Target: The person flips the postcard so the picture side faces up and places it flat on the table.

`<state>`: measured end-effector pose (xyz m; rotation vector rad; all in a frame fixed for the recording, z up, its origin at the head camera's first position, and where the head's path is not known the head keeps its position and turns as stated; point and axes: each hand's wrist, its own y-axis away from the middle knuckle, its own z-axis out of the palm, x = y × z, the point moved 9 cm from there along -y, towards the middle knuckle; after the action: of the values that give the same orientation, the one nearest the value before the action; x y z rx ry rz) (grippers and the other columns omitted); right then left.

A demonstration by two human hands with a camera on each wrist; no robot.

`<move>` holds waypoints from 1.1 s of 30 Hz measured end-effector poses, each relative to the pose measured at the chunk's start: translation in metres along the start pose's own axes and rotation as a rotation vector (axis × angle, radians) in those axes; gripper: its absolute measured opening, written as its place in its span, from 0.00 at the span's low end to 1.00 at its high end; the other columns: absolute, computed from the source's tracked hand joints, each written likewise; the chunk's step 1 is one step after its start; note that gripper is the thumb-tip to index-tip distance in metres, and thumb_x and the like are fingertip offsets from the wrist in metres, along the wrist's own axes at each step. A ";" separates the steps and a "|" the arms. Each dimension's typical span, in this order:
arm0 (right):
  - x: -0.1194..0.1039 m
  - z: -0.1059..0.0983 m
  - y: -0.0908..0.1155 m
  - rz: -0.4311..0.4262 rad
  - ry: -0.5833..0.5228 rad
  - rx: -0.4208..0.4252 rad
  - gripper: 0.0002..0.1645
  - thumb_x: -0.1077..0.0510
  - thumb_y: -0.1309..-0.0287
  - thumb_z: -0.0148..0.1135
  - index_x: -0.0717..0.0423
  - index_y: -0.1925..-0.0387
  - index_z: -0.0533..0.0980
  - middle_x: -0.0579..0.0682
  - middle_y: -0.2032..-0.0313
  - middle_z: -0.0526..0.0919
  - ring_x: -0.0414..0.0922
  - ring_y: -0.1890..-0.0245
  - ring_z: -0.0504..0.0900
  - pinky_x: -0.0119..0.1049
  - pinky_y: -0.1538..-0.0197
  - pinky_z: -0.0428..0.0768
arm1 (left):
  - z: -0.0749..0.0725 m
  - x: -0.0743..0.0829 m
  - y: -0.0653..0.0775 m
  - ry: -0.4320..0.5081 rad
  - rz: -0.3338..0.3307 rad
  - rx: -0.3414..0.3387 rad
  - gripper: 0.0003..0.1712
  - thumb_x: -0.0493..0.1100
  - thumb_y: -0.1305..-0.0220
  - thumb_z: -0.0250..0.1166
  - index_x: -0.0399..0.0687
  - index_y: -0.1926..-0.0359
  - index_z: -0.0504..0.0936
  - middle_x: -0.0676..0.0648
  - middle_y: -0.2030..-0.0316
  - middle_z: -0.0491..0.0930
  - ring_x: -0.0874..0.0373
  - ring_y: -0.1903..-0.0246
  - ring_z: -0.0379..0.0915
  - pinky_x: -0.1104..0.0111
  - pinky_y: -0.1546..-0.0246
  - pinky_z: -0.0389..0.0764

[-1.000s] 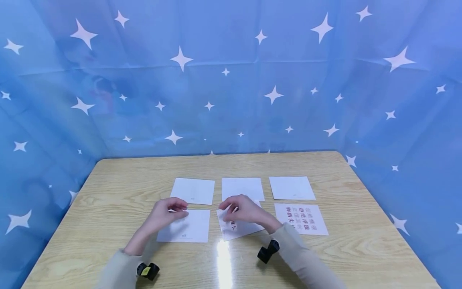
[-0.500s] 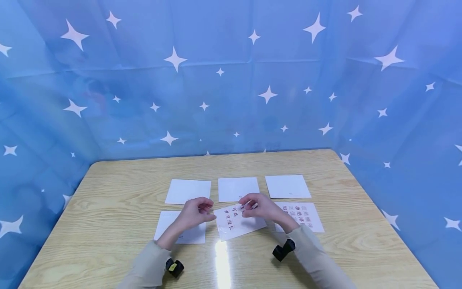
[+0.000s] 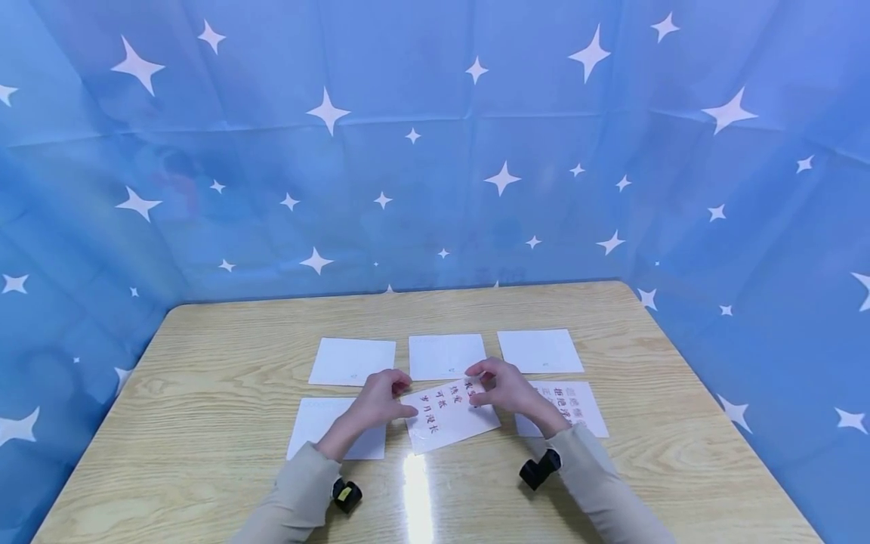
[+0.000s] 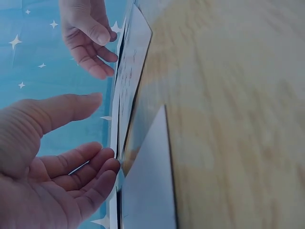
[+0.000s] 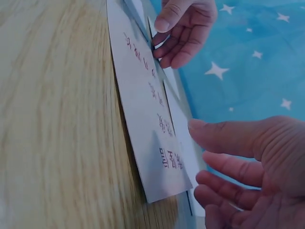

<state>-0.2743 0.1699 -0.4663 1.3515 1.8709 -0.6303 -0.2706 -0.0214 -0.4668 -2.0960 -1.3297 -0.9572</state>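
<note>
Lettered card (image 3: 451, 425) lies on the desk (image 3: 238, 363), the left hand (image 3: 381, 399) by its left end, the right hand (image 3: 508, 389) by its right, both loosely spread; can't tell if they touch it.

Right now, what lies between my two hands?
The head view shows a white rectangular paper card with dark red characters between your left hand and right hand.
</note>
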 end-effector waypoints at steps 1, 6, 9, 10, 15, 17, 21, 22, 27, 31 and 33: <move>0.001 0.000 0.000 0.013 0.010 0.007 0.25 0.67 0.60 0.73 0.66 0.56 0.76 0.56 0.62 0.77 0.49 0.63 0.73 0.38 0.58 0.73 | 0.001 0.000 -0.001 0.000 -0.003 -0.001 0.24 0.35 0.59 0.76 0.32 0.58 0.79 0.45 0.66 0.78 0.55 0.65 0.72 0.66 0.62 0.75; 0.004 0.001 -0.003 0.070 0.075 0.023 0.25 0.67 0.64 0.74 0.63 0.57 0.78 0.52 0.64 0.76 0.45 0.64 0.71 0.37 0.58 0.71 | 0.004 0.001 -0.002 0.001 0.014 0.004 0.22 0.32 0.61 0.75 0.31 0.61 0.79 0.44 0.67 0.78 0.53 0.66 0.73 0.67 0.64 0.75; 0.005 0.001 -0.005 0.089 0.134 0.024 0.25 0.67 0.65 0.75 0.60 0.59 0.78 0.50 0.64 0.75 0.44 0.64 0.70 0.38 0.58 0.69 | 0.006 0.003 -0.003 -0.001 0.039 0.004 0.21 0.30 0.63 0.74 0.30 0.63 0.78 0.43 0.68 0.77 0.53 0.68 0.72 0.69 0.65 0.74; 0.006 0.002 -0.005 0.094 0.154 0.024 0.25 0.67 0.65 0.76 0.59 0.59 0.78 0.49 0.64 0.74 0.44 0.64 0.70 0.38 0.57 0.69 | 0.006 0.004 -0.003 -0.003 0.045 0.005 0.21 0.29 0.64 0.73 0.30 0.63 0.78 0.43 0.69 0.77 0.53 0.68 0.72 0.69 0.66 0.74; 0.006 0.003 -0.010 0.078 0.244 0.000 0.23 0.66 0.65 0.76 0.57 0.62 0.77 0.48 0.64 0.73 0.45 0.61 0.71 0.40 0.55 0.70 | 0.008 0.008 -0.004 -0.032 0.069 0.009 0.20 0.27 0.67 0.71 0.31 0.66 0.78 0.43 0.70 0.75 0.53 0.68 0.70 0.70 0.67 0.72; 0.004 0.003 -0.011 0.060 0.266 -0.021 0.22 0.66 0.65 0.76 0.57 0.63 0.77 0.48 0.65 0.73 0.45 0.61 0.70 0.40 0.54 0.70 | 0.008 0.009 -0.004 -0.054 0.080 0.011 0.19 0.27 0.67 0.71 0.32 0.67 0.78 0.44 0.70 0.75 0.54 0.68 0.69 0.69 0.66 0.72; -0.003 0.004 -0.016 0.013 0.328 -0.055 0.21 0.66 0.66 0.76 0.59 0.65 0.76 0.48 0.67 0.72 0.44 0.63 0.68 0.38 0.56 0.69 | 0.008 0.011 -0.006 -0.099 0.085 0.008 0.18 0.27 0.67 0.70 0.34 0.68 0.78 0.45 0.70 0.74 0.55 0.68 0.69 0.68 0.65 0.72; -0.004 0.004 -0.017 -0.002 0.350 -0.061 0.21 0.66 0.66 0.76 0.59 0.66 0.76 0.48 0.67 0.72 0.44 0.64 0.67 0.37 0.57 0.69 | 0.009 0.011 -0.006 -0.106 0.084 0.006 0.18 0.27 0.67 0.70 0.34 0.69 0.77 0.45 0.71 0.74 0.55 0.69 0.68 0.68 0.66 0.72; -0.008 0.005 -0.022 -0.032 0.394 -0.082 0.20 0.66 0.69 0.76 0.58 0.70 0.75 0.49 0.70 0.70 0.43 0.66 0.65 0.36 0.59 0.67 | 0.011 0.011 -0.007 -0.133 0.080 -0.006 0.17 0.29 0.66 0.71 0.35 0.69 0.78 0.46 0.71 0.74 0.57 0.70 0.67 0.68 0.66 0.71; -0.007 0.004 -0.023 -0.092 0.343 -0.083 0.21 0.66 0.69 0.76 0.55 0.73 0.72 0.47 0.71 0.70 0.43 0.68 0.65 0.36 0.62 0.68 | 0.012 0.009 -0.008 -0.143 0.066 -0.012 0.16 0.30 0.64 0.72 0.35 0.68 0.78 0.46 0.71 0.74 0.57 0.70 0.67 0.68 0.67 0.71; -0.005 0.004 -0.022 -0.094 0.296 -0.091 0.21 0.67 0.68 0.75 0.54 0.75 0.70 0.46 0.73 0.70 0.43 0.70 0.67 0.35 0.64 0.68 | 0.012 0.008 -0.008 -0.143 0.053 -0.011 0.16 0.30 0.64 0.72 0.36 0.69 0.78 0.46 0.71 0.74 0.57 0.70 0.67 0.68 0.67 0.71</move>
<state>-0.2927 0.1571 -0.4649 1.3615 2.1811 -0.4016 -0.2717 -0.0051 -0.4676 -2.2324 -1.3330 -0.8071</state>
